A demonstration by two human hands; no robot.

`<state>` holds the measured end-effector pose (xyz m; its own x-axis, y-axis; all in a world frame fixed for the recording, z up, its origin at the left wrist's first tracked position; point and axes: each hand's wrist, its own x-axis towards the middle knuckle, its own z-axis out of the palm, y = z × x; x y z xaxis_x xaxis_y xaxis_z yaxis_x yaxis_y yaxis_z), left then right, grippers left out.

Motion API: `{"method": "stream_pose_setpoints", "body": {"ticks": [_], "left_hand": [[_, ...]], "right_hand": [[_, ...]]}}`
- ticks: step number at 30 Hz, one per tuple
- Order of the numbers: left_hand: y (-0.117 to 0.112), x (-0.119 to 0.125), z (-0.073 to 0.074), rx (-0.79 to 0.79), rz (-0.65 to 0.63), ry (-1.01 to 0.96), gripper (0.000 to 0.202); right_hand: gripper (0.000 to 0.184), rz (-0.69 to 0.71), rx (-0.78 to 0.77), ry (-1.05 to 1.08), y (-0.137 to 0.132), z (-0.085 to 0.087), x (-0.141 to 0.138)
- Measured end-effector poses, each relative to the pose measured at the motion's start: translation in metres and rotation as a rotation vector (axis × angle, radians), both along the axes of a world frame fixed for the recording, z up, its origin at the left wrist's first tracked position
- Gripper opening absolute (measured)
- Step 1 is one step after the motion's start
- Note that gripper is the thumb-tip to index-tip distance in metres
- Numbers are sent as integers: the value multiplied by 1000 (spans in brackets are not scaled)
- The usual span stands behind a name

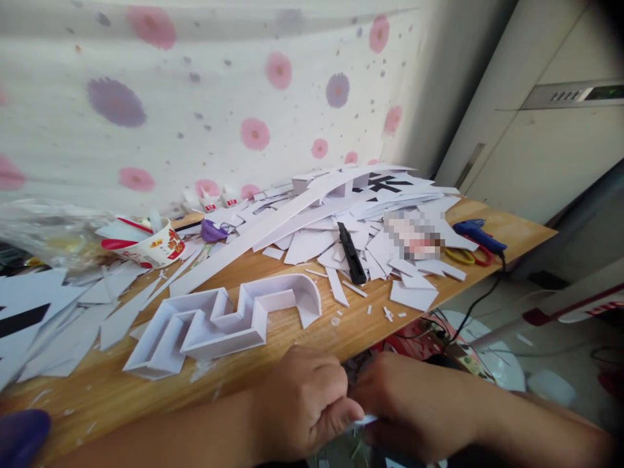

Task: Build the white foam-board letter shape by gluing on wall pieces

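Both my hands are close together in front of the table's near edge. My left hand [309, 400] is closed, its thumb pressed on a small white foam-board piece [365, 421]. My right hand [414, 406] is closed at the other side of that piece, its fingertips hidden from me. Most of the piece is covered by the hands. Beyond my left hand, a white angular hollow letter form [227, 325] made of upright strips lies on the wooden table [287, 331]. A curved strip closes its right end.
White offcuts [312, 244] and a long white strip [263, 224] cover the back. A black utility knife [351, 253] lies among them. A blue glue gun [480, 235] with a cord is at the right edge. A paper tub [151, 244] stands left; a purple object [22, 435] is nearer.
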<state>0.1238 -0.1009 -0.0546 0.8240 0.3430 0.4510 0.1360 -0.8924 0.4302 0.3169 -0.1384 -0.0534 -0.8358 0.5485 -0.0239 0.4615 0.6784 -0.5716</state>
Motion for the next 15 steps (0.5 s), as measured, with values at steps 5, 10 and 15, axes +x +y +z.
{"method": "stream_pose_setpoints", "body": {"ticks": [5, 10, 15], "left_hand": [[-5, 2, 2, 151, 53, -33, 51], [-5, -3, 1, -191, 99, -12, 46], [0, -3, -4, -512, -54, -30, 54]], "right_hand": [[24, -116, -250, 53, -13, -5, -24], [22, -220, -315, 232, -14, -17, -37], [13, -177, -241, 149, -8, -33, -49]]}}
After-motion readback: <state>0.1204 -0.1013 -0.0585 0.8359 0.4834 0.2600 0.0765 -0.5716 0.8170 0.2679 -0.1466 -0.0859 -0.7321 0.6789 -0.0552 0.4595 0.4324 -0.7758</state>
